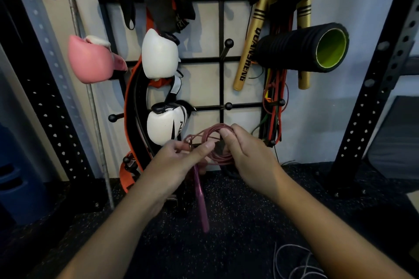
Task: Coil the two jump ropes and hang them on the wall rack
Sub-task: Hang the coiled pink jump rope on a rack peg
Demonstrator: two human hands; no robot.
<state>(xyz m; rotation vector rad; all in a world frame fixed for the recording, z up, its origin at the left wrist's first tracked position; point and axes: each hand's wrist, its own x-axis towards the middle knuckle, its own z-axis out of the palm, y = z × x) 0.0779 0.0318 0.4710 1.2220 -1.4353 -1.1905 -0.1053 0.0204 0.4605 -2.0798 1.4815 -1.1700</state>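
Note:
A thin reddish-pink jump rope (pixel 214 133) is wound into a small coil held between both hands in front of the black wall rack (pixel 221 79). My right hand (pixel 251 156) grips the right side of the coil. My left hand (pixel 179 161) pinches the rope near its metal end fitting. The rope's purple handle (pixel 201 199) hangs down below my left hand. A second, grey-white jump rope (pixel 294 263) lies loose on the dark floor at the lower right. Several bare pegs, such as one peg (pixel 228 43), stick out of the rack.
The rack holds a pink boxing glove (pixel 90 61), white gloves (pixel 159 54), an orange-black belt (pixel 133 108), gold sticks (pixel 249 47), a black foam roller (pixel 303 46) and coloured bands (pixel 275 106). Black perforated uprights (pixel 371 88) stand at both sides.

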